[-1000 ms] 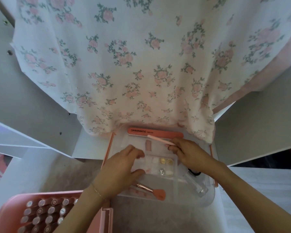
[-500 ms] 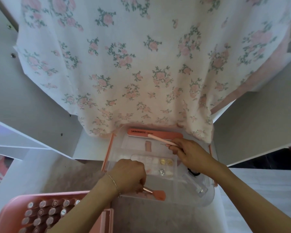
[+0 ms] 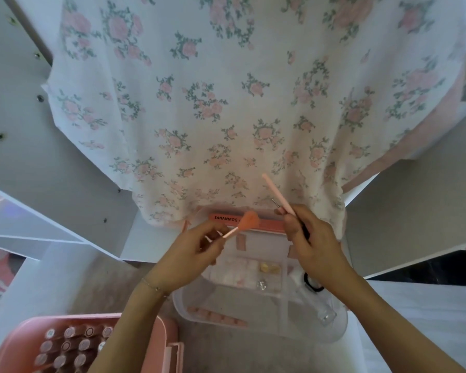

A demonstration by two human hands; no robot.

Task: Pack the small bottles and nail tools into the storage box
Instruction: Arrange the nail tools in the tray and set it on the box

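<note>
Left hand (image 3: pixel 191 254) pinches small brush (image 3: pixel 242 223) by handle, raised over clear storage box (image 3: pixel 331 333); long axis diagonal, coral bristles up-right. Right hand (image 3: pixel 312 246) closed around pink stick (image 3: pixel 279 196), tip up-left, thin metal tool alongside. Half second earlier brush lay at box's near edge, stick low over nail file (image 3: pixel 269 224). White surface; floral cloth (image 3: pixel 226 103) behind; pink bottle tray (image 3: pixel 151 335) near left.

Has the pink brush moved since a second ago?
Yes. The pink brush was lying at the near edge of the clear tray; now the left hand holds it raised, bristles by the orange nail file at the far edge.
</note>
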